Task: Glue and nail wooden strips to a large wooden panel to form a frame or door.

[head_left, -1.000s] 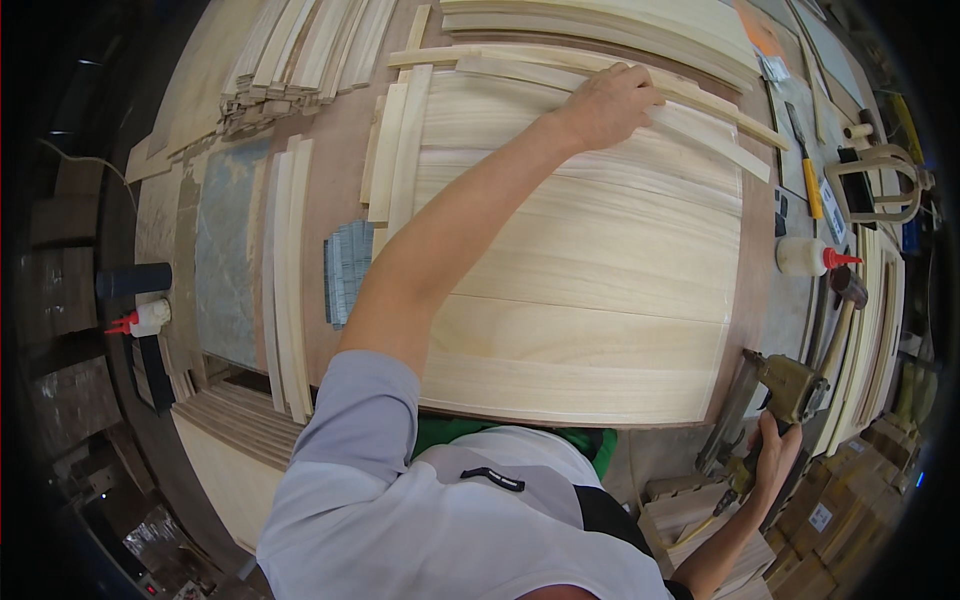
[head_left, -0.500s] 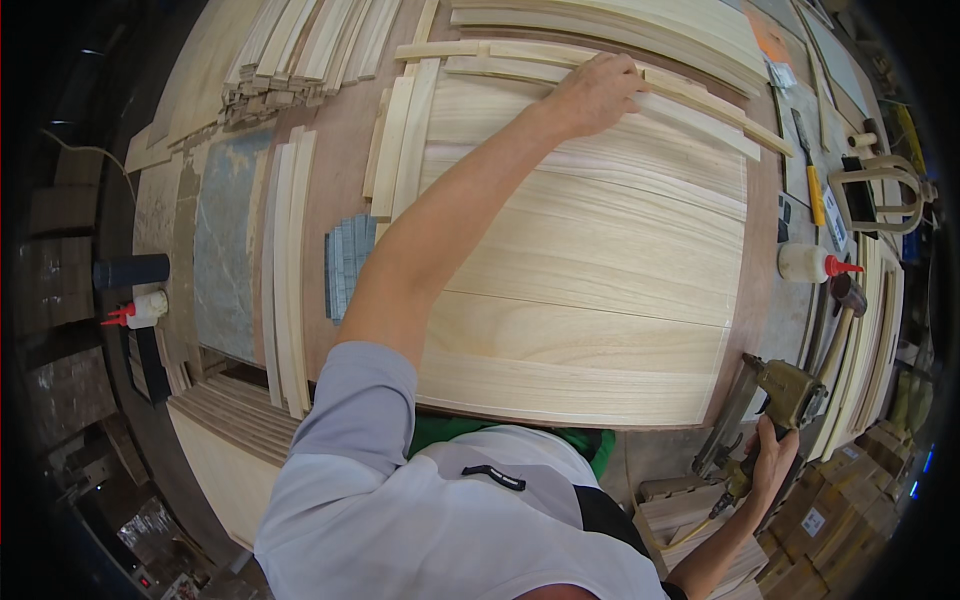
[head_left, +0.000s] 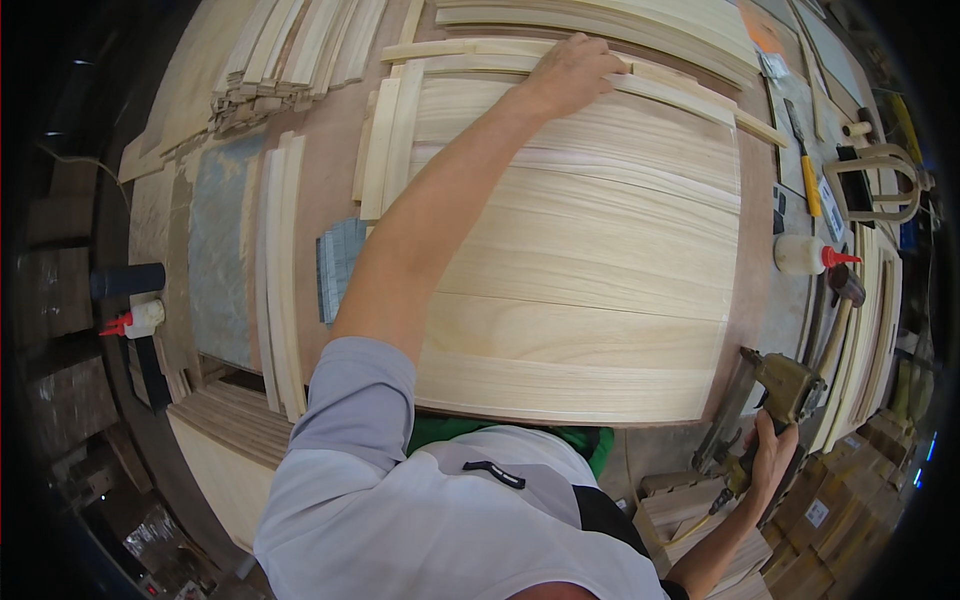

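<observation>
A pale wooden panel [head_left: 580,260] made of several boards lies before me. My left hand [head_left: 575,75] reaches across to its far edge, fingers curled down onto a thin wooden strip [head_left: 680,101] lying along that edge; the fingertips are partly hidden. Just beyond is another long strip [head_left: 450,48]. Off the panel's near right corner, my right hand [head_left: 772,447] grips the handle of a nail gun [head_left: 788,385], held apart from the panel. More strips [head_left: 403,135] stand against the panel's left side.
Bundles of nail strips [head_left: 340,262] lie left of the panel. Wooden slats [head_left: 300,45] are piled at the far left, and long boards [head_left: 600,28] lie beyond the panel. On the right are a glue bottle [head_left: 802,255], a hammer [head_left: 846,290] and a yellow-handled tool [head_left: 810,185].
My left hand has shifted away from me and slightly left, and the thin strip under it now sits closer along the panel's far edge. The nail gun has hardly moved.
</observation>
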The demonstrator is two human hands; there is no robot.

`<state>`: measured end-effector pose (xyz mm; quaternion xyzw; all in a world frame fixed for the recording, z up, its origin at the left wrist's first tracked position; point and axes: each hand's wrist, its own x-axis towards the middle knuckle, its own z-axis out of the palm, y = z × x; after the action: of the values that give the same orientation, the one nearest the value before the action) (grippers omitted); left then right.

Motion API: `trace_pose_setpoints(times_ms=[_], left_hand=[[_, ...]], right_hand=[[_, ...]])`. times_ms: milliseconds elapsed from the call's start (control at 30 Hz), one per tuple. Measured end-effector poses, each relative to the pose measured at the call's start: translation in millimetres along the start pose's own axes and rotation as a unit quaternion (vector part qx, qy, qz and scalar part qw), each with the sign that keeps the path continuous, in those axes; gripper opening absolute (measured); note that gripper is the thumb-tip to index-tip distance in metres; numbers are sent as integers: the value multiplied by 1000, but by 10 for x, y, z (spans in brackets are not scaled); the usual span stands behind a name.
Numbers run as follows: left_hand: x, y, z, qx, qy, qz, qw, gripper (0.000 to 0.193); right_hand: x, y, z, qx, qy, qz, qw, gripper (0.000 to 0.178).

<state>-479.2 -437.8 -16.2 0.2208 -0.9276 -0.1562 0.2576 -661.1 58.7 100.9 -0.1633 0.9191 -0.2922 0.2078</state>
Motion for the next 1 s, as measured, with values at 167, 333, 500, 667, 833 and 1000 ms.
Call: trace_pose_setpoints(times_ms=[167, 333, 500, 667, 833, 1000], left_hand=[[73, -86, 152, 11, 37, 69, 997, 27], [-52, -34, -4, 13, 39, 48, 998, 25], [-43, -1, 60, 24, 9, 17, 1000, 22], [-75, 7, 94, 41, 61, -70, 995, 21], [-73, -26, 116, 50, 72, -80, 993, 19], [-93, -106, 79, 75, 37, -72, 994, 23]], right_hand=[[-61, -32, -19, -5, 16, -9, 1000, 25], [9, -114, 34, -3, -17, 8, 1000, 23], [7, -53, -16, 12, -15, 5, 1000, 26], [-23, -144, -5, 19, -14, -9, 1000, 21], [-37, -167, 30, 30, -3, -2, 1000, 20], [17, -106, 6, 14, -33, 6, 999, 19]])
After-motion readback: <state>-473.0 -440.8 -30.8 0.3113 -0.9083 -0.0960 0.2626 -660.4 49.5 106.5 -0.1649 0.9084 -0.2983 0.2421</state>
